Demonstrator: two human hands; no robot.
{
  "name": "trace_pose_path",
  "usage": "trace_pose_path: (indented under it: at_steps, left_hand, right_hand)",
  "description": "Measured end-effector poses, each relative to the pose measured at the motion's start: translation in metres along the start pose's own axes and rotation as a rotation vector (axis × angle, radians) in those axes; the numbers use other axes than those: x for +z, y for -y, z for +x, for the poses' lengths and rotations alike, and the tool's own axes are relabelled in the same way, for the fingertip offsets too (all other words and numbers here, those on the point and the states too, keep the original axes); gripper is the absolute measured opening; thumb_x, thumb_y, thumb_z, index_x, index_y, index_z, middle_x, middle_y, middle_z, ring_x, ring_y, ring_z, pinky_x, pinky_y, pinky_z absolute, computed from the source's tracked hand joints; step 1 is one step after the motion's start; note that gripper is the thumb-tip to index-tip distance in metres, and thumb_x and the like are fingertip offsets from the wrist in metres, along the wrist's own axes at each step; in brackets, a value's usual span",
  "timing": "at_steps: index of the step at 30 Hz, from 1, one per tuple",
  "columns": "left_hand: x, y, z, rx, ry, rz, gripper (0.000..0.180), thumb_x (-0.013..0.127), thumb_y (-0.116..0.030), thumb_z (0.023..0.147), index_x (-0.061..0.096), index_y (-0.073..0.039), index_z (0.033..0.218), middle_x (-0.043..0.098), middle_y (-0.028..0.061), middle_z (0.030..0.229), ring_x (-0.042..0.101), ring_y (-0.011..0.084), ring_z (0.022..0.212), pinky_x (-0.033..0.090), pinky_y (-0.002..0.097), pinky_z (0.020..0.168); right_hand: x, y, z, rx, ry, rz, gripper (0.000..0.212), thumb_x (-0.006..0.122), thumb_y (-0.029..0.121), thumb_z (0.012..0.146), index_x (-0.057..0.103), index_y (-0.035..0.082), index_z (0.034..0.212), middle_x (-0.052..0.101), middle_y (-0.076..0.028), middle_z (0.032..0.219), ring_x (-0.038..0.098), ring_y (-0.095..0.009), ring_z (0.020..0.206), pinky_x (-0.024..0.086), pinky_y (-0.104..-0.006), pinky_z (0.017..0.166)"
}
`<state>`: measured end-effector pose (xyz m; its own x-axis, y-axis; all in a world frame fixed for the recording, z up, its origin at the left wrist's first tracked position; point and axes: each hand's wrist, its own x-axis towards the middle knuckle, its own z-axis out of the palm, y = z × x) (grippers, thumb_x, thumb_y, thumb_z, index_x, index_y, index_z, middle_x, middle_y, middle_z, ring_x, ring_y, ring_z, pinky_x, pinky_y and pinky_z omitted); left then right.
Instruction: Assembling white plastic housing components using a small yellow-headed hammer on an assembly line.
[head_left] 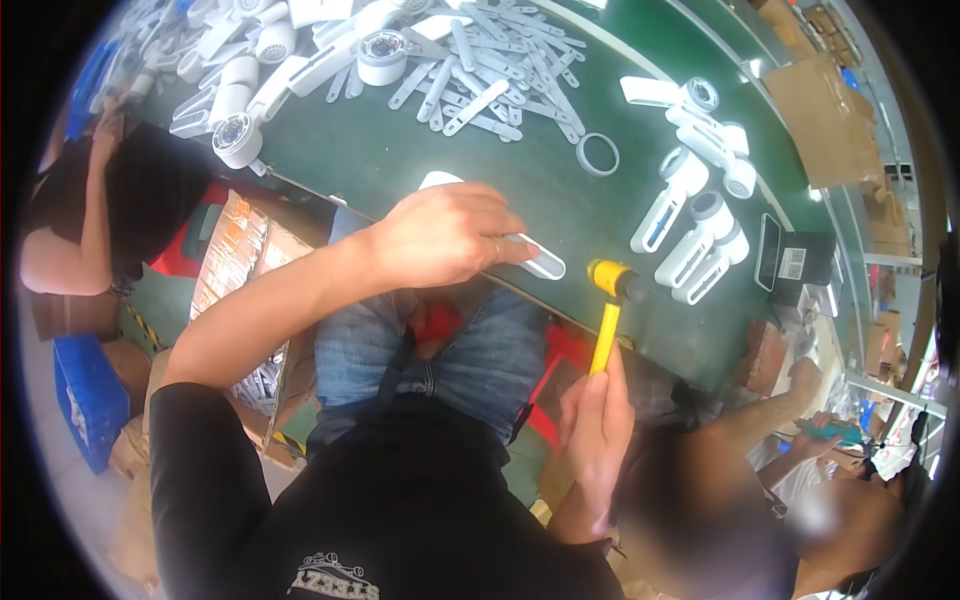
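My left hand point(445, 235) is closed over a white plastic handle point(545, 262) near the table's front edge. One rounded end with a long slot pokes out past the fingers, and a white end shows behind the wrist; the middle is hidden under the hand. To its right, my right hand point(598, 420) grips a small yellow hammer point(606, 325) by its shaft. The hammer stands head up, with a yellow face on one side and a dark one on the other, apart from the handle.
Many flat grey strips point(480, 85) lie piled at the far side. White fan-like housings point(235, 138) heap up at far left, assembled white units point(690, 190) lie right, and a grey ring point(598, 155) sits between. A cardboard box point(235, 245) stands left. Other people work on both sides.
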<state>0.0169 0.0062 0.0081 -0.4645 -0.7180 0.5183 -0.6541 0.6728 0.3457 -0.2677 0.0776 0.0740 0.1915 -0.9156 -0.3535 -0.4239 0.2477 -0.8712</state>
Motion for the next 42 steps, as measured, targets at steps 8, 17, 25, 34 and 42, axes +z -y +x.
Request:
trace_pose_path:
  at_steps: [8, 17, 25, 34, 42]
  left_hand:
    - [0.0, -0.001, -0.004, -0.016, -0.012, 0.006, 0.03, 0.069, -0.01, 0.078, 0.08, -0.013, 0.106, 0.071, 0.0022, 0.098, 0.067, 0.0249, 0.092, 0.057, 0.0361, 0.079]
    - [0.001, 0.0, 0.002, 0.001, -0.018, 0.007, 0.031, 0.068, -0.011, 0.078, 0.08, -0.012, 0.106, 0.071, 0.002, 0.095, 0.066, 0.0247, 0.089, 0.057, 0.0363, 0.078]
    - [-0.004, 0.0, 0.002, -0.024, -0.003, -0.006, 0.027, 0.068, -0.012, 0.081, 0.079, -0.012, 0.106, 0.069, 0.0031, 0.092, 0.067, 0.0248, 0.09, 0.057, 0.0372, 0.082]
    - [-0.003, -0.015, 0.055, 0.244, 0.35, 0.053, 0.025, 0.069, -0.015, 0.077, 0.077, -0.009, 0.1, 0.067, 0.006, 0.108, 0.058, 0.0255, 0.119, 0.042, 0.0397, 0.113]
    - [-0.001, -0.022, 0.0, -0.117, -0.075, 0.02, 0.037, 0.08, -0.017, 0.087, 0.074, -0.014, 0.123, 0.068, 0.0132, 0.131, 0.067, 0.0342, 0.105, 0.054, 0.0501, 0.095]
  right_hand:
    - [0.011, 0.004, -0.009, 0.033, 0.009, 0.13, 0.052, 0.04, 0.023, 0.114, 0.035, 0.006, 0.162, 0.042, 0.004, 0.063, 0.041, -0.005, 0.054, 0.038, -0.0226, 0.052]
    - [0.021, -0.027, 0.012, -0.036, 0.074, -0.046, 0.051, 0.038, 0.021, 0.115, 0.034, 0.007, 0.163, 0.046, 0.004, 0.064, 0.039, -0.002, 0.052, 0.035, -0.0198, 0.047]
    - [0.016, -0.006, -0.005, 0.037, 0.11, 0.026, 0.052, 0.04, 0.022, 0.114, 0.033, 0.008, 0.163, 0.05, 0.001, 0.064, 0.045, -0.006, 0.052, 0.038, -0.0217, 0.049]
    - [-0.011, 0.009, -0.01, -0.033, -0.143, 0.407, 0.054, 0.043, 0.021, 0.113, 0.03, 0.005, 0.162, 0.045, 0.001, 0.065, 0.04, -0.006, 0.045, 0.035, -0.0215, 0.04]
    - [-0.011, -0.023, -0.012, -0.117, -0.144, 0.332, 0.06, 0.041, 0.028, 0.114, 0.017, 0.008, 0.166, 0.053, -0.005, 0.07, 0.053, -0.011, 0.051, 0.054, -0.0293, 0.049]
